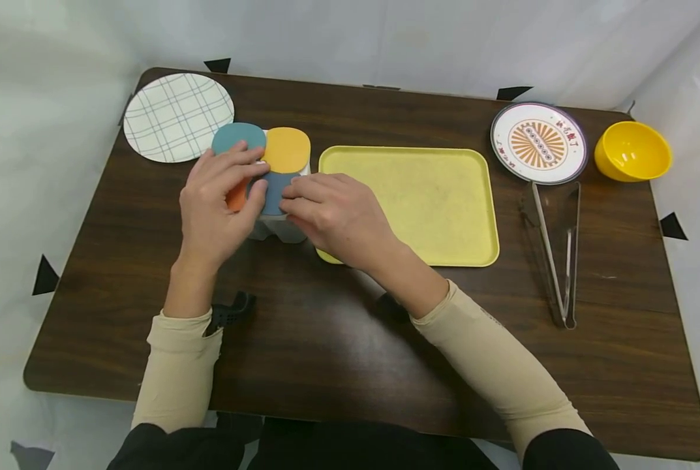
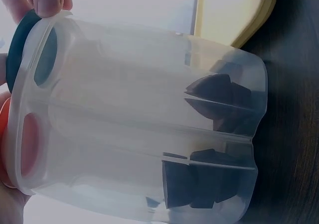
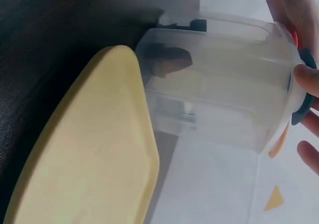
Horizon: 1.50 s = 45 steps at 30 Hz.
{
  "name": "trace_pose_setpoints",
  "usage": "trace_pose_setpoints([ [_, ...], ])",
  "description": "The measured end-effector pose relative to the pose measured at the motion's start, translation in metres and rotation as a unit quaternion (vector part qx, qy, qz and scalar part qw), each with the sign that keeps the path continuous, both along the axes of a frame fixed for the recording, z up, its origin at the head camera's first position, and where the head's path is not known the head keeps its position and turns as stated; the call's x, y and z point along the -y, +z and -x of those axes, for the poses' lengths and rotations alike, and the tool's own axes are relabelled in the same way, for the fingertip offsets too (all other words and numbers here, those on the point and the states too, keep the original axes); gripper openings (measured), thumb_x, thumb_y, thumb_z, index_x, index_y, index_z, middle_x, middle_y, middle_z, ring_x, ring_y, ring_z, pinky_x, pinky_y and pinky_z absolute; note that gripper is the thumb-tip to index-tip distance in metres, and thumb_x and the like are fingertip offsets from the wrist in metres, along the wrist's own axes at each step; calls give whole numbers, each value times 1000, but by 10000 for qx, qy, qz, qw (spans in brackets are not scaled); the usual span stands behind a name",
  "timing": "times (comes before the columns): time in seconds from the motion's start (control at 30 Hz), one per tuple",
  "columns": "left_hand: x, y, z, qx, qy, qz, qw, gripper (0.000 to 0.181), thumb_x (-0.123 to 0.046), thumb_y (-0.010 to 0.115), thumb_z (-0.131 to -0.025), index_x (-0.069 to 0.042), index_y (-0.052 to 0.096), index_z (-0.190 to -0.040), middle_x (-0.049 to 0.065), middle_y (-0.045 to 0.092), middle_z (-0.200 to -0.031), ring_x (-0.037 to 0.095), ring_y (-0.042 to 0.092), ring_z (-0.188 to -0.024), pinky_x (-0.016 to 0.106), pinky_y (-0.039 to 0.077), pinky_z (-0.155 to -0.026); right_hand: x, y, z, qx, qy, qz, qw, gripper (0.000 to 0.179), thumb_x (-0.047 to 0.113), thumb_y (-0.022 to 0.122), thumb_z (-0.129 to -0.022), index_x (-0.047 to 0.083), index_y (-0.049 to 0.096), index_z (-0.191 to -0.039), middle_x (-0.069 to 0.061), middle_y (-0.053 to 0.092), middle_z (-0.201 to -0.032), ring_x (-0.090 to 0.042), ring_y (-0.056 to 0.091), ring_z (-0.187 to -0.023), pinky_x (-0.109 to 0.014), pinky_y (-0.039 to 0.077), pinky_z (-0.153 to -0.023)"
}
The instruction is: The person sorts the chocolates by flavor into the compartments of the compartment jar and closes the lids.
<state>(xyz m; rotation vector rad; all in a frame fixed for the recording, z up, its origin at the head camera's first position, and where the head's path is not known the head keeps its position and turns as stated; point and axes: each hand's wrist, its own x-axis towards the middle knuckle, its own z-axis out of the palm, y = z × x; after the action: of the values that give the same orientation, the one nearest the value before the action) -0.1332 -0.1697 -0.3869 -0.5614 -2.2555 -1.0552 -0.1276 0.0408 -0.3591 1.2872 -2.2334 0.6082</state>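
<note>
A clear lidded container stands upright at the table's left. Teal, yellow, blue and orange lids cover its top, with dark pieces lying at the bottom of the front compartments. My right hand pinches the blue lid's right edge between thumb and fingers. Spread across the lids, my left hand rests with loosely bent fingers, its thumb beside the blue lid. That hand partly hides the orange and teal lids.
Right of the container lies a yellow tray. A checked plate is behind left. Farther right are a printed plate, metal tongs and a yellow bowl, on the dark table.
</note>
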Motion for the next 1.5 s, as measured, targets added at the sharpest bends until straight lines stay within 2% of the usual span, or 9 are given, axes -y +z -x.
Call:
trace_pose_setpoints([
  [0.3,0,3,-2,67,-15,31,10000,22,-15,67,-86,-3,77,-101,8,71,-116,26,59,-121,49,26,-112,2,4,2,-48,-127,-300,9995,13,13,71,-89,8,78,-99,-1,69,-92,-16,65,-86,-28,50,-73],
  [0.5,2,3,-1,-127,-82,305,9994,23,-15,65,-88,-4,77,-104,8,70,-118,29,59,-120,53,28,-111,1,5,4,-173,-141,-537,9983,15,14,68,-91,9,78,-101,0,67,-90,-15,63,-83,-27,48,-68],
  [0.73,2,3,-1,-199,-97,459,9987,26,-18,62,-89,-5,76,-106,7,69,-119,28,59,-121,54,28,-110,-2,6,5,-103,-40,-641,9979,17,14,70,-89,8,77,-103,-1,66,-93,-14,64,-85,-27,51,-73],
  [0.83,2,4,-1,-205,-67,614,9979,27,-19,60,-91,-5,76,-107,7,69,-120,27,59,-121,54,29,-110,-2,6,5,-140,-52,-587,9982,15,11,71,-88,8,77,-101,0,66,-91,-14,63,-82,-27,50,-71],
  [1.03,2,4,-2,-207,-63,652,9976,26,-16,60,-90,-5,76,-108,7,69,-120,27,58,-121,54,30,-109,0,3,5,-250,-104,-521,9983,13,10,66,-92,6,77,-97,-1,66,-85,-14,62,-74,-25,49,-64],
  [1.23,0,4,-1,-226,-71,833,9962,28,-18,58,-92,-5,75,-109,7,68,-121,27,58,-122,54,31,-108,-2,1,5,-187,-147,-463,9986,13,10,68,-90,7,77,-99,-1,68,-89,-14,63,-77,-25,52,-70],
  [1.5,1,2,-1,-252,-52,685,9973,27,-17,60,-90,-5,76,-108,8,69,-120,29,58,-121,55,30,-109,-3,-1,5,-92,-63,-325,9994,14,10,69,-89,8,77,-101,0,68,-93,-14,65,-83,-26,53,-79],
])
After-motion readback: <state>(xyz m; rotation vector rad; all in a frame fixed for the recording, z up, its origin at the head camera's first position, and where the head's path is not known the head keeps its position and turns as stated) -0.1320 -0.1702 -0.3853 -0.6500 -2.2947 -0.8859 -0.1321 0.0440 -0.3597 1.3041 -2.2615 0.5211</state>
